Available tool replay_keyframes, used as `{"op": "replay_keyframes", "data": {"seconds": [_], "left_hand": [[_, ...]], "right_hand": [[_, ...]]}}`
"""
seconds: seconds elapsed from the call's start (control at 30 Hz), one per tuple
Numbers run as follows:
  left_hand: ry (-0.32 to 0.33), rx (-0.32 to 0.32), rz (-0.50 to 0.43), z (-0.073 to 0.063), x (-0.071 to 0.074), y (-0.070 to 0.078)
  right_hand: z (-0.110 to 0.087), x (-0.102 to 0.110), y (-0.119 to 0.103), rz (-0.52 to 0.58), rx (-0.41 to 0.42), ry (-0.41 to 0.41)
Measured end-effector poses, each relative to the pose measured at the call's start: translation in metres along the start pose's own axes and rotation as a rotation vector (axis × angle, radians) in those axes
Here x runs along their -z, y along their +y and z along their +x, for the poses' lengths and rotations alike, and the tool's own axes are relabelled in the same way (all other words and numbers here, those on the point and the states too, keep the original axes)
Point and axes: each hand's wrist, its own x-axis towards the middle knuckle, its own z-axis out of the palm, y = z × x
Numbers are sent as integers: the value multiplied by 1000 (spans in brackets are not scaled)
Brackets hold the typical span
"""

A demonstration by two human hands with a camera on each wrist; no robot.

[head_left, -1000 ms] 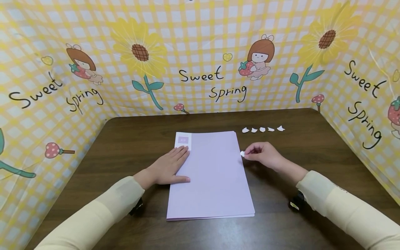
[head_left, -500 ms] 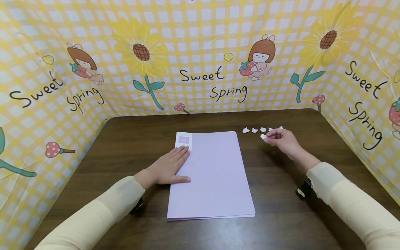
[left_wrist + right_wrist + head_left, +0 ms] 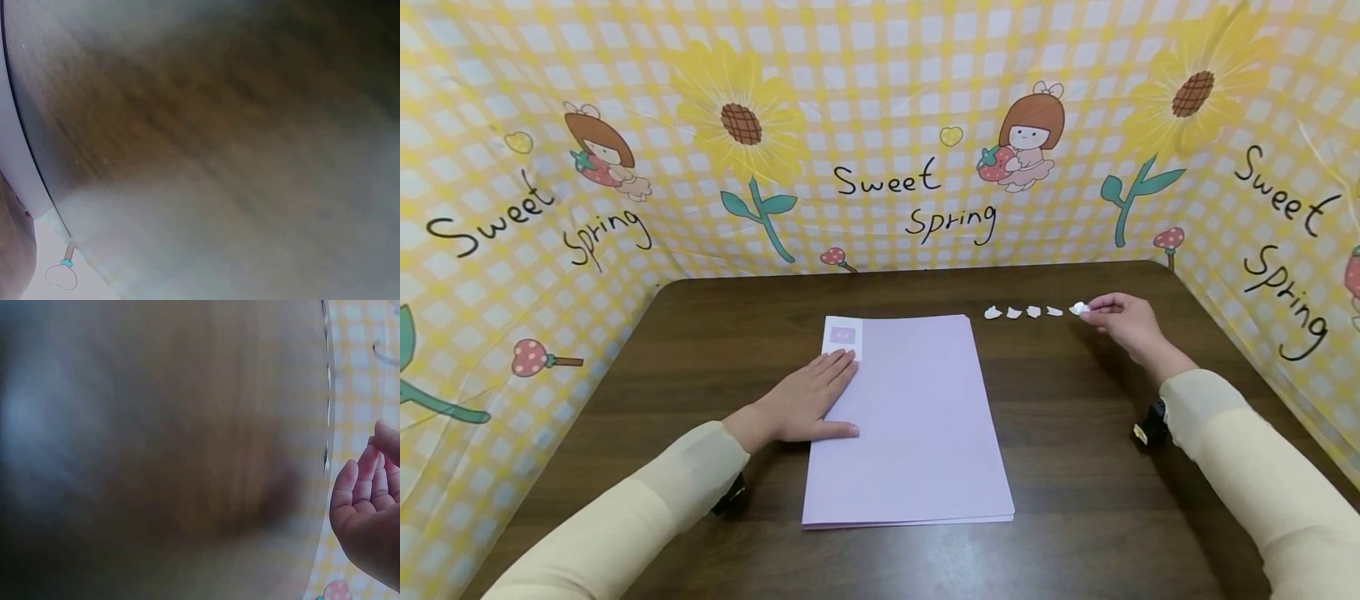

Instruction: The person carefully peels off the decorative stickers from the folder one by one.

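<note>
My left hand [image 3: 808, 400] lies flat, fingers spread, across the left side of a lilac paper folder [image 3: 917, 425]. Its fingertips reach a white label [image 3: 842, 327] in the folder's top left corner. Beyond the folder, at the back right of the table, my right hand [image 3: 1126, 323] pinches a small white torn paper scrap [image 3: 1079, 308] between thumb and fingertips. That scrap overlaps the right end of a row of similar white scraps [image 3: 1033, 312]. In the right wrist view the thumb and fingertips come together at the right edge, and the scrap itself is hidden.
The dark wooden table [image 3: 715, 333] has rounded back corners. A yellow checked cloth [image 3: 880, 108] with flowers and lettering hangs along its back and sides. Bare tabletop [image 3: 1075, 467] lies between the folder and my right forearm.
My right hand has carried the pinched paper scrap from the folder's right edge, back and to the right, to the right end of the row. My left hand has stayed on the folder.
</note>
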Motion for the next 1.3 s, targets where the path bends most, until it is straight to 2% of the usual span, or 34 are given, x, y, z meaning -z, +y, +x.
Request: {"op": "replay_keyframes", "data": {"seconds": [0.2, 0.4, 0.83, 1.3], "left_hand": [[4, -12, -5, 1, 0, 1], [4, -14, -4, 2, 0, 2], [-1, -12, 0, 2, 2, 2], [21, -17, 8, 0, 0, 0]], "right_hand": [[13, 19, 8, -24, -49, 39], [19, 29, 14, -81, -108, 28], [22, 31, 25, -170, -134, 10], [26, 24, 24, -248, -108, 12]]}}
